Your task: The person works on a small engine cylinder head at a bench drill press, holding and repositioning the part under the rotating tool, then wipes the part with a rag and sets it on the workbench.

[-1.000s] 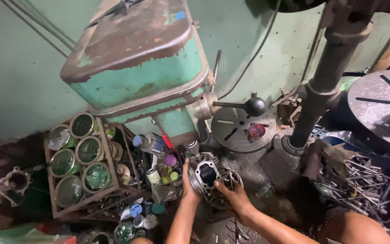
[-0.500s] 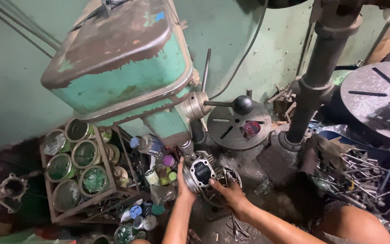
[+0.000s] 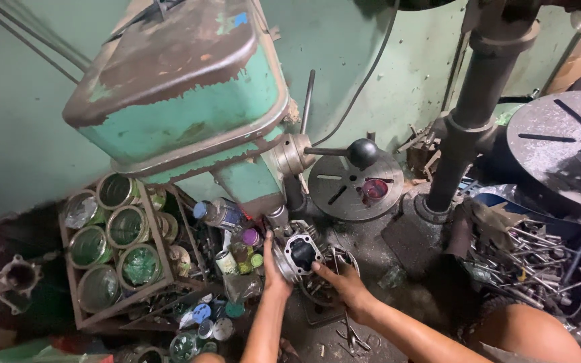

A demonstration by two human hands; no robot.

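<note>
I look down on a worn green drill press [image 3: 183, 101]. Below its spindle stands a finned metal engine cylinder [image 3: 297, 254] with a dark round bore. My left hand [image 3: 272, 272] grips the cylinder's left side. My right hand [image 3: 341, 282] holds its lower right edge, fingers against the rim. The cylinder rests tilted on a round metal part [image 3: 334, 269] beneath it. The drill chuck [image 3: 278, 216] hangs just above and to the left of the cylinder.
A wooden rack [image 3: 112, 252] of green-stained tins stands at the left. Small bottles and cans [image 3: 226, 245] crowd beside it. A round slotted table [image 3: 354, 185] sits behind, the feed handle's black knob [image 3: 363, 153] over it. A dark column [image 3: 469, 114] and bin of tools [image 3: 532, 259] are right.
The view has shifted and come closer. Both hands stay on the cylinder, which has turned slightly so its bore faces up more.
</note>
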